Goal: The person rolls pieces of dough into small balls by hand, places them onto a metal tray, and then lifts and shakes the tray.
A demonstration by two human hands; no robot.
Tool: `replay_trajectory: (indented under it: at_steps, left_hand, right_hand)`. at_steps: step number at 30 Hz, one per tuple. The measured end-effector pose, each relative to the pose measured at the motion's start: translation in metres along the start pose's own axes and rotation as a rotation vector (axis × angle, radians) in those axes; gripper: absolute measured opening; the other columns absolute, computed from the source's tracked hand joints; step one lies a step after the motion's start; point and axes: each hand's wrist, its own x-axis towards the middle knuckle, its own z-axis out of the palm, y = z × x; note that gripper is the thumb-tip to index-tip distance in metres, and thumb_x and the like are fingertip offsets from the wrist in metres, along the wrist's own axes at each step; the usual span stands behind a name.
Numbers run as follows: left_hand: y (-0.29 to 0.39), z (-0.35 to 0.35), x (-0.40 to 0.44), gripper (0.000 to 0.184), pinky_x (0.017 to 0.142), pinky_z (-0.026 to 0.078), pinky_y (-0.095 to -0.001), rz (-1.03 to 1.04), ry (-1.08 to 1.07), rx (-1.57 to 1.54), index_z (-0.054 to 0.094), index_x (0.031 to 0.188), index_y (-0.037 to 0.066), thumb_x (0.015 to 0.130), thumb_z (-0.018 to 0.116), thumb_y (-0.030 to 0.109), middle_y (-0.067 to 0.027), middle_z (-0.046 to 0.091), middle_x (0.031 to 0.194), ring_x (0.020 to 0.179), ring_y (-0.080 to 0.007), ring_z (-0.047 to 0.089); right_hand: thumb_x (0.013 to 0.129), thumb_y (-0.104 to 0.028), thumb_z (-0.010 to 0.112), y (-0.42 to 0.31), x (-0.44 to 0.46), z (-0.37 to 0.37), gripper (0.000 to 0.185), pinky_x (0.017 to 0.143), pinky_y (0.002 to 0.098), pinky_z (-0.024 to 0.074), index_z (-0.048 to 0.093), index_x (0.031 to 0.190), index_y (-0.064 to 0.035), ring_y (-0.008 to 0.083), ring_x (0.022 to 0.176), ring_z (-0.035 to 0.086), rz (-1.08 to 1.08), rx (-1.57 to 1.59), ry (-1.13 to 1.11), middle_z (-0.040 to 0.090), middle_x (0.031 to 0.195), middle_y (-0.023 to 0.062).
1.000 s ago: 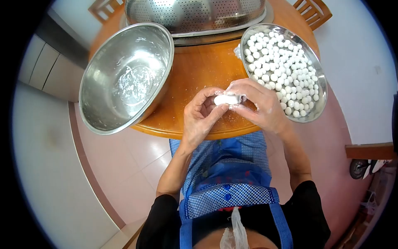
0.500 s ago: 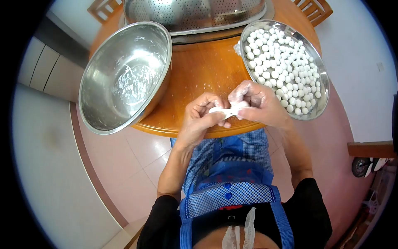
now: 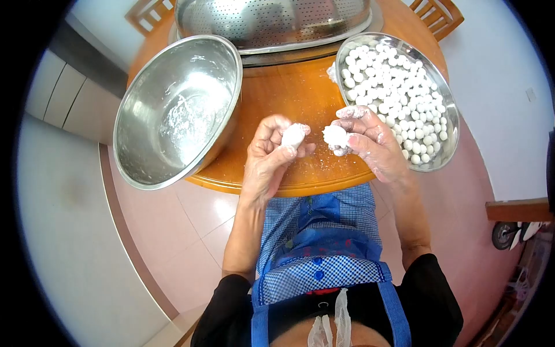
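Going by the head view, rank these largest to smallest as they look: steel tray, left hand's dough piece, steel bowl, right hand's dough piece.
1. Steel bowl
2. Steel tray
3. Unranked: dough piece in left hand, dough piece in right hand; they look alike, and fingers partly cover both.

The left hand [image 3: 270, 151] pinches a smooth white lump [image 3: 293, 136] between thumb and fingers, while the right hand [image 3: 374, 143] holds a rougher white piece [image 3: 335, 137], the two pieces apart above the near part of the round wooden table [image 3: 277, 92]. A wide metal bowl [image 3: 147, 110] with white residue on its inside stands on the left, and a metal tray [image 3: 450, 151] of many small white balls [image 3: 404, 95] lies on the right, just beside the right hand. Across the table sits a perforated metal vessel [image 3: 272, 23], between two wooden chairs [image 3: 437, 17].
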Motion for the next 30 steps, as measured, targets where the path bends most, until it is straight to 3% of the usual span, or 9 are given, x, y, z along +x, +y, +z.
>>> replay_trajectory:
  at_steps: [6,8,10,12,14,16,20,24,30]
  left_hand:
    - [-0.018,0.013,0.014,0.039,0.099,0.045,-0.0398,0.016,0.128,-0.188,0.051,0.119,0.002,0.091,0.059,0.027,-0.0077,0.061,0.101,0.104,-0.0217,0.058]
    - [-0.026,0.026,0.017,0.037,0.097,0.045,-0.0371,-0.028,0.173,-0.411,0.052,0.116,0.003,0.093,0.056,0.032,-0.0072,0.059,0.102,0.107,-0.0217,0.055]
    - [-0.035,0.022,0.021,0.036,0.095,0.045,-0.0347,-0.05,0.174,-0.451,0.053,0.112,0.004,0.094,0.053,0.034,-0.0072,0.058,0.101,0.107,-0.0202,0.054]
    - [-0.037,0.012,0.028,0.036,0.092,0.047,-0.0338,-0.089,0.26,-0.536,0.053,0.111,0.003,0.094,0.053,0.034,-0.0077,0.057,0.099,0.104,-0.0182,0.054]
    - [-0.036,0.016,0.028,0.036,0.093,0.048,-0.0342,-0.079,0.36,-0.457,0.052,0.112,0.001,0.095,0.052,0.033,-0.0074,0.057,0.097,0.104,-0.0187,0.055]
    - [-0.033,0.027,0.026,0.035,0.094,0.048,-0.0371,-0.027,0.429,-0.292,0.051,0.114,0.001,0.095,0.053,0.03,-0.0075,0.057,0.099,0.105,-0.0219,0.056]
    - [-0.054,0.021,0.022,0.041,0.097,0.044,-0.0333,0.116,0.33,0.031,0.044,0.13,0.003,0.097,0.048,0.026,-0.0084,0.054,0.12,0.111,-0.0193,0.053]
    - [-0.05,0.051,0.004,0.048,0.102,0.037,-0.0329,0.072,0.388,0.028,0.038,0.138,0.007,0.1,0.038,0.037,-0.0063,0.046,0.133,0.12,-0.0169,0.045]
    - [-0.021,0.06,0.009,0.06,0.113,0.023,-0.0397,0.121,0.207,0.013,0.022,0.145,0.005,0.1,0.019,0.045,-0.0116,0.025,0.15,0.136,-0.0254,0.029]
  right_hand:
    - [0.086,-0.007,0.063,0.005,-0.001,0.017,0.028,0.087,0.0295,0.0488,0.056,0.112,-0.0007,0.0166,0.096,0.06,-0.122,-0.161,-0.11,0.062,0.104,0.0114]
    - [0.075,-0.008,0.07,0.01,0.003,0.033,0.017,0.082,0.0342,0.0482,0.068,0.092,-0.006,0.0254,0.088,0.06,-0.516,-0.955,-0.031,0.062,0.101,0.0097]
    - [0.073,-0.008,0.069,0.028,0.005,0.041,0.023,0.08,0.0344,0.0486,0.067,0.096,-0.0049,0.0281,0.089,0.059,-0.814,-1.314,0.03,0.059,0.106,0.0116]
    - [0.079,-0.007,0.065,0.024,0.005,0.041,0.024,0.084,0.0346,0.0473,0.066,0.102,-0.0044,0.0263,0.097,0.057,-0.745,-1.331,0.019,0.057,0.109,0.0136]
    - [0.083,-0.007,0.06,0.01,0.005,0.04,0.028,0.089,0.0356,0.0453,0.064,0.111,-0.004,0.0273,0.105,0.055,-0.538,-0.872,0.15,0.056,0.113,0.0154]
    - [0.087,-0.007,0.057,0.008,0.008,0.037,0.037,0.098,0.0371,0.0397,0.055,0.123,-0.0004,0.0308,0.117,0.049,-0.551,-0.877,0.206,0.052,0.123,0.018]
    - [0.094,-0.022,0.047,0.037,0.024,0.059,0.062,0.114,0.042,0.0132,0.02,0.143,0.0038,0.035,0.139,0.018,-0.609,-0.875,0.252,0.022,0.149,0.0224]
    - [0.098,-0.045,0.026,0.046,0.046,0.065,0.07,0.115,0.0436,0.0001,0.007,0.146,0.0009,0.0336,0.142,0.003,-0.546,-0.756,0.346,0.006,0.153,0.0211]
    - [0.098,-0.046,0.024,0.063,0.04,0.076,0.068,0.115,0.0479,-0.0005,0.001,0.148,-0.0076,0.032,0.142,0.0,-0.563,-0.76,0.246,-0.001,0.154,0.0143]
